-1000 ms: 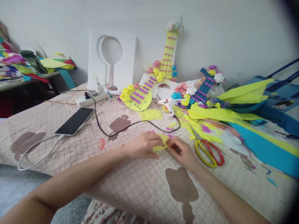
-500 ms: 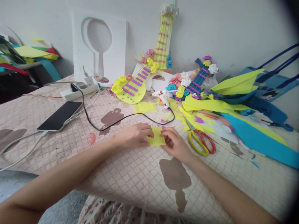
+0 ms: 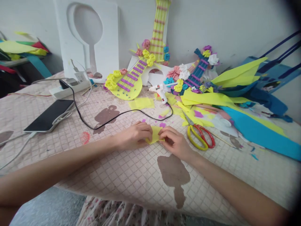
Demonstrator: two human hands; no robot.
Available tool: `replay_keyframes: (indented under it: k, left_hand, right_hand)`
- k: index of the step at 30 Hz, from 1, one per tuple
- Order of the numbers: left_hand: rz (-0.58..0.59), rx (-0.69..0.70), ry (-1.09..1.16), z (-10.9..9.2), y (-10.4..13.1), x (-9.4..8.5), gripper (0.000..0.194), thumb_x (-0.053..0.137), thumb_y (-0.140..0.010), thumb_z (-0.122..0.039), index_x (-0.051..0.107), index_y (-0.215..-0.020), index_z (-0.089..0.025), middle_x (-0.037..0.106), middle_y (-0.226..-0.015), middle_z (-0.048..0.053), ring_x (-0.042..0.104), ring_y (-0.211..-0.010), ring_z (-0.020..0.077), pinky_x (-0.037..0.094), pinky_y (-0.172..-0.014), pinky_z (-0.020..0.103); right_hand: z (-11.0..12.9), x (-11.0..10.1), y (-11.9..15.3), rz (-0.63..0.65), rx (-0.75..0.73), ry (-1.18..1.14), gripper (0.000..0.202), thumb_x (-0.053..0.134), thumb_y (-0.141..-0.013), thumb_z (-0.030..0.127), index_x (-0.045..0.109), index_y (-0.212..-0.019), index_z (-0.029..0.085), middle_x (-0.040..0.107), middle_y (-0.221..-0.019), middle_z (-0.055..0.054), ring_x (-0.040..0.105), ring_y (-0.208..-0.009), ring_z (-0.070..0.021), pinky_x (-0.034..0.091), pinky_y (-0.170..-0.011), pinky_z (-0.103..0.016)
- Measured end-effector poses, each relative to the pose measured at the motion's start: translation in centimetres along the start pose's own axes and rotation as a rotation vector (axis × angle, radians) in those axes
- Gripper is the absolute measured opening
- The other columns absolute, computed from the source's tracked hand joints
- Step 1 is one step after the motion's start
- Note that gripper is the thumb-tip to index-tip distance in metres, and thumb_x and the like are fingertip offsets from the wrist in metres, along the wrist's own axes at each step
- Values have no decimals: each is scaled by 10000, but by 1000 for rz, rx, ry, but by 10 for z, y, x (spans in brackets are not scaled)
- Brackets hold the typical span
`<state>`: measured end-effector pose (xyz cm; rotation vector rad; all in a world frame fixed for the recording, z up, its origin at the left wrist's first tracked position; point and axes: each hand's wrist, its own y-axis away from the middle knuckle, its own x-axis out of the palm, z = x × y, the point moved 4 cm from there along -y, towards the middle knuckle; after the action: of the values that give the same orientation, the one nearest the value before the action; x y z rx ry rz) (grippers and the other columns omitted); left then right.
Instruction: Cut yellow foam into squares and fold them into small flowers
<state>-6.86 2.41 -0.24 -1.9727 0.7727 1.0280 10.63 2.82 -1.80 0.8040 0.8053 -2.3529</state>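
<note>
A small yellow square of crepe paper [image 3: 155, 135] is held at both sides, just above or on the quilted tablecloth [image 3: 131, 175]. Closed on its left edge is my left hand [image 3: 138, 135], fingers curled. My right hand [image 3: 174, 141] pinches the opposite edge between thumb and fingers. The paper's lower edge looks bent upward. Right of my right hand lie scissors [image 3: 199, 136] with one yellow and one red handle. Beyond the hands, a white hot glue gun [image 3: 160, 93] stands with its black cord [image 3: 131, 110] looping across the cloth.
Yellow, purple-striped paper instruments [image 3: 129, 83] with paper flowers lean at the back. A phone [image 3: 50, 116] on a cable lies left, near a power strip [image 3: 70, 88]. Crepe paper strips [image 3: 256, 128] spread right. A white foam board [image 3: 110, 37] with a cutout stands against the wall.
The camera view has shifted slightly right and down. Both hands stay on the yellow paper, whose lower edge is now folded or curled up, making it look shorter.
</note>
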Motion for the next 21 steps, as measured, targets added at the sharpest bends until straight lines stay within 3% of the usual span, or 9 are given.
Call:
replay_keyframes:
  k: [7, 12, 16, 21]
  left_hand:
    - [40, 49, -47, -13, 8, -2, 164, 452, -888, -169, 597, -812, -168, 640, -893, 51, 548, -865, 152, 362, -856, 324]
    - [29, -2, 45, -9, 13, 0, 150, 503, -857, -176, 601, -971, -175, 637, -1014, 72, 550, -955, 172, 368, -893, 334]
    - [42, -12, 114, -5, 14, 3, 109, 516, -853, -178, 625, -858, -178, 642, -964, 66, 561, -928, 167, 370, -888, 335]
    - [21, -35, 170, -7, 11, 2, 102, 532, -838, -154, 630, -812, -170, 641, -926, 57, 570, -898, 155, 378, -878, 328]
  right_hand:
    - [2, 0, 5, 120, -68, -25, 296, 496, -767, 30, 529, -986, 226, 540, -1076, -79, 529, -1019, -195, 465, -844, -348]
    - [3, -1, 5, 162, -78, -6, 247, 488, -780, 42, 561, -928, 225, 545, -1041, -72, 540, -999, -195, 467, -860, -359]
    - [5, -3, 7, 145, -104, 45, 355, 484, -788, 40, 544, -1074, 242, 509, -1121, -88, 524, -1046, -196, 471, -869, -361]
    - [11, -1, 11, 229, -174, 102, 205, 464, -857, 99, 601, -943, 223, 566, -1003, -78, 553, -931, -188, 485, -794, -347]
